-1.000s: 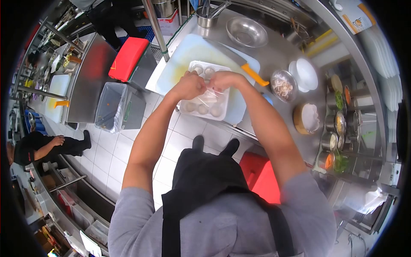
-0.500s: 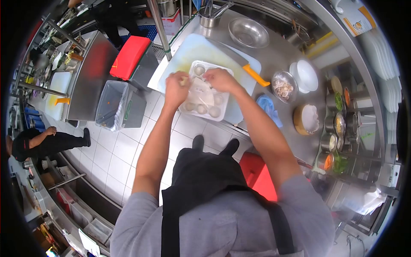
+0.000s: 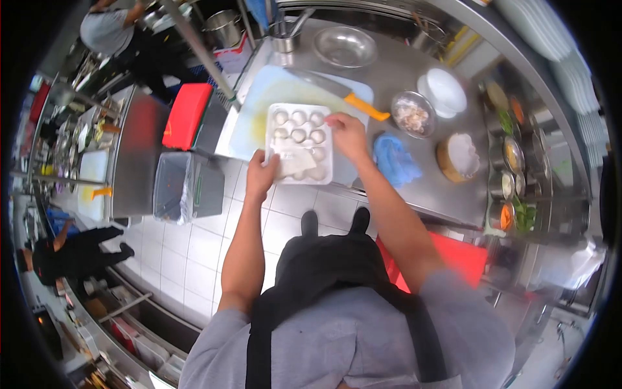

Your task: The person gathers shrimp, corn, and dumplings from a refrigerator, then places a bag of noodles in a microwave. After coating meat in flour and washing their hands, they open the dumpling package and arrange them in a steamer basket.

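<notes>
A white tray with several round whitish pieces stands over the front of the pale cutting board. A white paper sheet lies across its lower pieces. At the tray's left edge, my left hand is closed, its fingers pressed on the tray edge and the paper's end. My right hand is at the tray's upper right side, fingers drawn together; whether it holds anything is too small to tell. Behind the tray lies a knife with an orange handle.
A metal bowl of pale food, white bowls, a blue cloth and a round container stand right. An empty metal bowl is behind. Grey bins stand left; two people are at the far left.
The paper has moved down the tray, uncovering more round pieces. My left hand has moved down to the tray's left edge, and my right hand to its upper right side. The view has shifted.
</notes>
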A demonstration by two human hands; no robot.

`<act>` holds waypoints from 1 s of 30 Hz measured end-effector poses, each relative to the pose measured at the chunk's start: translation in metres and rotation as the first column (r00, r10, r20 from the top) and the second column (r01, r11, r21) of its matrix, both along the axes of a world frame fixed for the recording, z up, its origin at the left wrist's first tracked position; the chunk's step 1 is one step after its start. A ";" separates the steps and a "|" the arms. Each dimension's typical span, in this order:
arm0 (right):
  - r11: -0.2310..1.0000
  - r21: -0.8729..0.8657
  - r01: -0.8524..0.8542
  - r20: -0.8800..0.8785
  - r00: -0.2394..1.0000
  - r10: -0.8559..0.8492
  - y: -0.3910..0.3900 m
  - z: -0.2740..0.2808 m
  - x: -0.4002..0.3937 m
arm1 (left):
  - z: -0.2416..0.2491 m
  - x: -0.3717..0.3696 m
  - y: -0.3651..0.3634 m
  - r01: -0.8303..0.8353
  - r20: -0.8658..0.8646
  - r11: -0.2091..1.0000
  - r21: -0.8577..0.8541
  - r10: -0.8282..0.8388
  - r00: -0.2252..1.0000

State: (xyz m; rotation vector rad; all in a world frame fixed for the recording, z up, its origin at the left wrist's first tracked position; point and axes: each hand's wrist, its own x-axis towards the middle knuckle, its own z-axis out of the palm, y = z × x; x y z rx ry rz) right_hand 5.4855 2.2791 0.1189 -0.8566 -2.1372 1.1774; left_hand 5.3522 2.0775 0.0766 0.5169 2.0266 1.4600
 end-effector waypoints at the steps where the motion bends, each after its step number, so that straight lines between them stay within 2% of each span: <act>1: 0.995 -0.055 0.088 0.018 0.996 -0.087 0.004 -0.005 0.020 | -0.010 0.001 -0.004 0.033 0.008 0.997 0.063 -0.033 0.999; 2: 0.973 -0.107 0.202 0.042 0.979 -0.199 0.010 -0.009 0.048 | -0.035 0.005 0.002 -0.059 0.092 0.968 0.242 0.037 0.995; 3: 0.967 -0.123 0.224 0.020 0.975 -0.223 0.014 -0.011 0.073 | -0.005 0.018 0.005 0.005 0.116 0.972 0.236 -0.034 0.993; 4: 0.950 -0.122 0.287 0.016 0.958 -0.288 0.018 -0.009 0.100 | 0.000 0.026 0.010 -0.042 0.107 0.950 0.310 0.009 0.994; 5: 0.944 -0.177 0.279 0.003 0.959 -0.283 0.020 -0.007 0.124 | 0.004 0.032 0.014 -0.086 0.203 0.924 0.373 0.010 0.979; 6: 0.935 -0.230 0.269 -0.013 0.960 -0.279 0.024 -0.004 0.147 | 0.013 0.036 0.021 -0.053 0.221 0.911 0.409 -0.043 0.974; 8: 0.916 -0.207 0.345 -0.050 0.931 -0.362 0.046 -0.008 0.206 | 0.057 0.071 0.054 -0.010 0.267 0.874 0.485 -0.137 0.954; 9: 0.879 -0.205 0.430 -0.097 0.885 -0.455 0.063 -0.007 0.237 | 0.079 0.092 0.077 0.013 0.258 0.872 0.489 -0.159 0.953; 11: 0.817 -0.168 0.552 -0.204 0.791 -0.577 0.099 0.002 0.284 | 0.113 0.120 0.132 0.312 0.052 0.849 0.425 -0.368 0.929; 12: 0.794 -0.132 0.594 -0.264 0.751 -0.606 0.121 0.014 0.319 | 0.108 0.140 0.165 0.472 -0.229 0.815 0.336 -0.415 0.880; 14: 0.679 0.013 0.734 -0.073 0.678 -0.731 0.165 0.035 0.407 | 0.143 0.234 0.224 0.561 -0.324 0.802 0.206 -0.485 0.812; 15: 0.674 0.005 0.738 -0.078 0.673 -0.736 0.180 0.032 0.418 | 0.167 0.255 0.244 0.581 -0.297 0.805 0.121 -0.529 0.795; 16: 0.617 0.137 0.775 0.031 0.619 -0.785 0.195 0.026 0.416 | 0.172 0.257 0.264 0.624 -0.343 0.775 0.104 -0.561 0.753; 17: 0.558 0.271 0.784 0.130 0.545 -0.829 0.208 0.018 0.413 | 0.159 0.249 0.288 0.640 -0.348 0.760 0.113 -0.573 0.742; 18: 0.550 0.260 0.793 0.125 0.537 -0.834 0.221 0.000 0.413 | 0.146 0.249 0.310 0.659 -0.355 0.742 0.120 -0.588 0.727; 20: 0.699 0.173 0.694 0.321 0.631 -0.706 0.241 -0.028 0.425 | 0.152 0.271 0.338 0.685 -0.393 0.727 0.049 -0.617 0.682; 22: 0.723 0.127 0.679 0.324 0.661 -0.677 0.244 -0.021 0.437 | 0.160 0.299 0.361 0.705 -0.421 0.709 -0.026 -0.648 0.635; 24: 0.747 0.078 0.660 0.330 0.690 -0.644 0.247 -0.007 0.441 | 0.178 0.322 0.378 0.660 -0.550 0.682 -0.315 -0.698 0.458; 28: 0.713 -0.042 0.700 0.313 0.687 -0.656 0.241 0.003 0.447 | 0.173 0.342 0.394 0.634 -0.528 0.678 -0.371 -0.716 0.457; 30: 0.703 0.039 0.710 0.233 0.678 -0.697 0.242 0.003 0.449 | 0.170 0.345 0.394 0.621 -0.569 0.682 -0.386 -0.706 0.422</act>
